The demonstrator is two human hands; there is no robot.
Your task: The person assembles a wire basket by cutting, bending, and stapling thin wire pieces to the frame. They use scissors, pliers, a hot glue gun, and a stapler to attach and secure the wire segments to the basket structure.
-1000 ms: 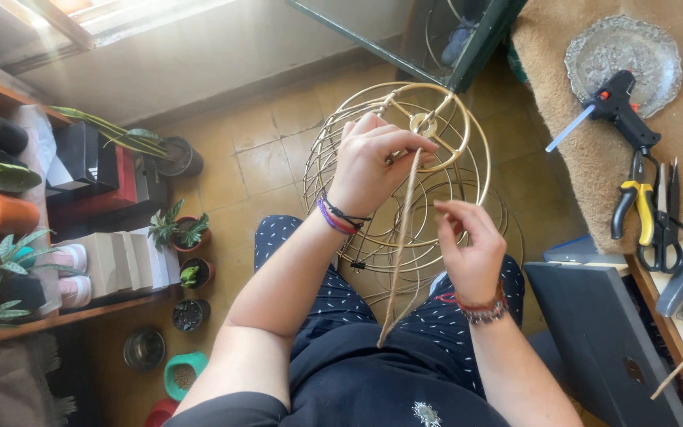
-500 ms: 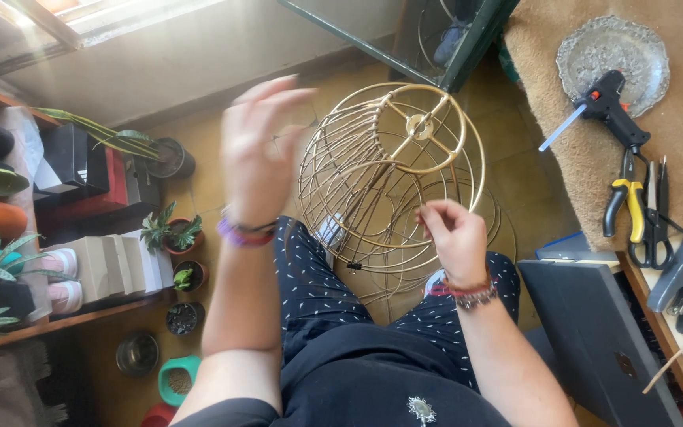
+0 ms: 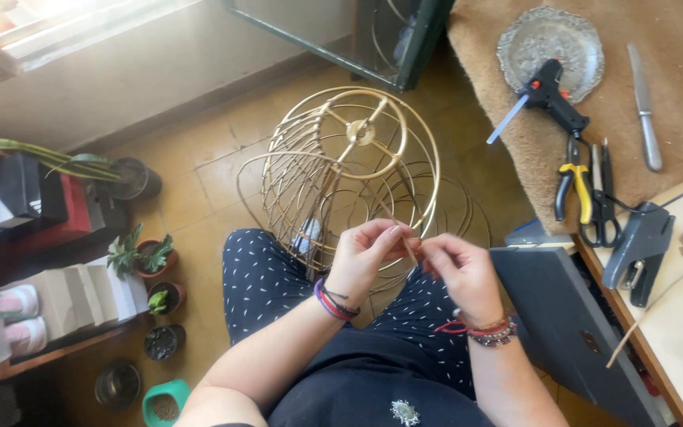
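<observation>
Head view: left hand (image 3: 369, 253) and right hand (image 3: 460, 269) each grip-pinch a thin reed (image 3: 409, 250) below the wire frame (image 3: 349, 170).

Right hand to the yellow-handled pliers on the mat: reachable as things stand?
Probably yes. The right hand is pinching a thin reed with the left hand, but the yellow-handled pliers lie uncovered on the brown mat to its right, nothing between.

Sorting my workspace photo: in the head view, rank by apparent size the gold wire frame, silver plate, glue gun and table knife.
Largest to smallest:
1. gold wire frame
2. silver plate
3. glue gun and table knife look alike in length; I won't rank them.
</observation>
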